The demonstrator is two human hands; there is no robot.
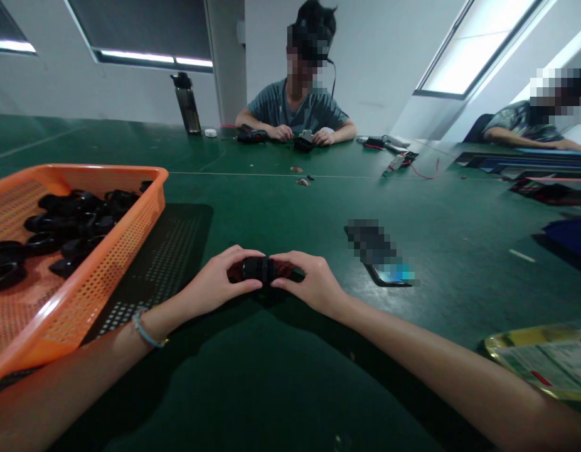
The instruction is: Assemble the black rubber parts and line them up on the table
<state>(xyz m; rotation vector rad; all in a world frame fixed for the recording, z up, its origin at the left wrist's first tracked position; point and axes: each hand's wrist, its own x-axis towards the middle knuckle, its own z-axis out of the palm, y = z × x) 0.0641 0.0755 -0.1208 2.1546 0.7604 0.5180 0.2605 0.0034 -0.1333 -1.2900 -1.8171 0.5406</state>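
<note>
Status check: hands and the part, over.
Left hand and right hand both gripping black part over the table. Orange basket left, phone right, both apart.

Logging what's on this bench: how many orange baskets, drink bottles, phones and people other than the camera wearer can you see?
Orange basket: 1
Drink bottle: 1
Phone: 1
Other people, one across the table and one at the right edge: 2
Total: 5
The black rings in the basket overlap too much to count.
</note>
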